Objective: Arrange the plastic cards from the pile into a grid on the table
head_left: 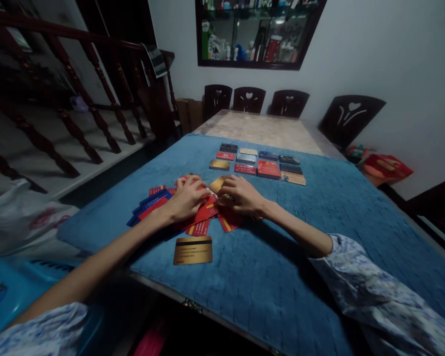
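Note:
A loose pile of red cards (203, 212) and blue cards (138, 211) lies spread on the blue cloth before me. My left hand (188, 199) rests on the pile with its fingers bent and a little apart, over the red cards. Beside it, my right hand (243, 194) is closed at the edge of a gold card (217, 184), which tilts up from the pile. The fingertips partly hide what lies between the two hands. Closer to the table's near edge, another gold card (193, 250) lies flat with its dark stripe up.
Beyond my hands, sorted stacks of cards (269, 169) stand in rows. A blue cloth (282, 277) covers the near part of the table (259, 123). Dark chairs (249, 99) line the far end. At left are a wooden railing (40, 141) and a blue plastic stool (22, 287).

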Tool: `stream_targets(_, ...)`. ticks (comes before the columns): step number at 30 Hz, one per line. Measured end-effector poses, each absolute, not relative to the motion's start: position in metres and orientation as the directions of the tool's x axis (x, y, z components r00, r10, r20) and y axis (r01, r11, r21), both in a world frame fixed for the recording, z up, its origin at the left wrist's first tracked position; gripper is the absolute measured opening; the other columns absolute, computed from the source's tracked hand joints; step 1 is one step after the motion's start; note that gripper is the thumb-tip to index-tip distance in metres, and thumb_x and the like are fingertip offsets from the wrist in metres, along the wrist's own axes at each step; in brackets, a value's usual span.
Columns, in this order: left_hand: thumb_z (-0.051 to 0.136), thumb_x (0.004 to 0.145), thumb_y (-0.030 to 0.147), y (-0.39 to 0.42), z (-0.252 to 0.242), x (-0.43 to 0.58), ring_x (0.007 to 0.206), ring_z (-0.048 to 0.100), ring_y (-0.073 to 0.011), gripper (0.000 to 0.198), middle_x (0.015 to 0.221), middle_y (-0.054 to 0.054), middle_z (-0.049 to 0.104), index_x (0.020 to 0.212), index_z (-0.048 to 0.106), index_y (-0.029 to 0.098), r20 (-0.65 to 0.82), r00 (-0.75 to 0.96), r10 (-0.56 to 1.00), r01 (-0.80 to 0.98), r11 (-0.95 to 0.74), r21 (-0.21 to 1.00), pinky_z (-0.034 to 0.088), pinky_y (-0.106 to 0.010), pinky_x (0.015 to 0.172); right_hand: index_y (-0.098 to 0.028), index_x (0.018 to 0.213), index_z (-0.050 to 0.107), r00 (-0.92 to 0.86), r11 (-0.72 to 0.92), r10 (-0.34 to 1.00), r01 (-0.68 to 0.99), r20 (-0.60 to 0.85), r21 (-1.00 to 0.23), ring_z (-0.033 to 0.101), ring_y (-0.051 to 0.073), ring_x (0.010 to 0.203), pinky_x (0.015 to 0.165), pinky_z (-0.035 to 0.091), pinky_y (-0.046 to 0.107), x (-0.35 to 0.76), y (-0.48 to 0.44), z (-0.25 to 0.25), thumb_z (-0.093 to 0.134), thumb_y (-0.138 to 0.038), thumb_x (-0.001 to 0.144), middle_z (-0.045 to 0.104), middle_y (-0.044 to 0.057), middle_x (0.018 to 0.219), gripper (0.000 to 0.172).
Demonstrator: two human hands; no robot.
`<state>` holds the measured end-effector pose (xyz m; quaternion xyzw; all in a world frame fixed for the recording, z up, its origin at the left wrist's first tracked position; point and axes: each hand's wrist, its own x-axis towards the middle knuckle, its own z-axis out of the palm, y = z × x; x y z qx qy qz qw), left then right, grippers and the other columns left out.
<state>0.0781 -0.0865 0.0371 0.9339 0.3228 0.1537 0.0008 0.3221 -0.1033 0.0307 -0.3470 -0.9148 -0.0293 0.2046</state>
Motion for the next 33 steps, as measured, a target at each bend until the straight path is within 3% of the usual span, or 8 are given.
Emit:
stream_targets(16,0.047,0.097,0.022,-0.118,0.038,0.032,0.127,0.044,-0.0323,0.031,0.131,-0.012,0.065,0.115,0.072,0.023,0.297,0.707,0.642,0.649,-0.756,0.089,0.029,-0.054,0.098,-0.019,0.099,0.070,-0.789,0.861,0.488,0.505,0.375,-0.057,0.047,0.025,0.096,0.084,0.037,0.039,0.267,-0.130,0.030,0.056,-0.027,0.095,0.065,0.011,0.101,0.016)
stream_targets(25,0.052,0.097,0.023,-0.138,0.036,0.004,0.128,0.045,-0.0335,0.028,0.128,-0.013,0.066,0.116,0.072,0.023,0.293,0.656,0.696,0.707,-0.702,0.087,0.031,-0.054,0.098,-0.022,0.107,0.071,-0.837,0.902,0.427,0.420,0.343,-0.098,0.048,0.026,0.101,0.086,0.038,0.042,0.245,-0.146,0.032,0.058,-0.042,0.097,0.064,0.012,0.109,0.026)
stream_targets(33,0.056,0.094,0.025,-0.159,0.030,-0.025,0.123,0.050,-0.0332,0.032,0.130,-0.014,0.064,0.122,0.070,0.023,0.310,0.612,0.728,0.742,-0.664,0.095,0.042,-0.052,0.096,-0.020,0.109,0.069,-0.888,0.933,0.359,0.339,0.287,-0.118,0.048,0.026,0.101,0.086,0.040,0.041,0.230,-0.166,0.030,0.057,-0.055,0.096,0.063,0.012,0.111,0.039)
